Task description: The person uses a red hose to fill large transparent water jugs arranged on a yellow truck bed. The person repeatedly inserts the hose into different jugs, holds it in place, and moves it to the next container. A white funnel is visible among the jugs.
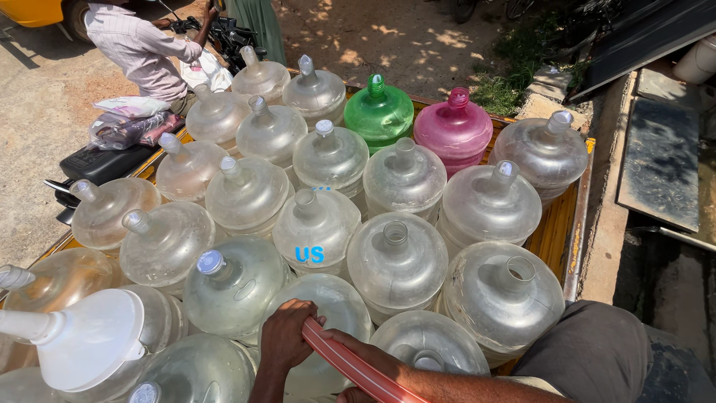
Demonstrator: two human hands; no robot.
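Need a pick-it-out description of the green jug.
Start at the yellow cart bed packed with large clear plastic water jugs. Look to the far row, right of centre. The translucent green plastic jug stands there, beside a pink plastic jug; it is the only green one.

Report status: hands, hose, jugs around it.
Left hand gripping red hose. Right hand out of view. Hose lies over a clear jug; white funnel sits left.

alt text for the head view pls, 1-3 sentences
A hand grips a red hose over a cart packed with big clear water jugs, plus one green jug and one pink jug. A white funnel sits lower left; another person stands beyond.
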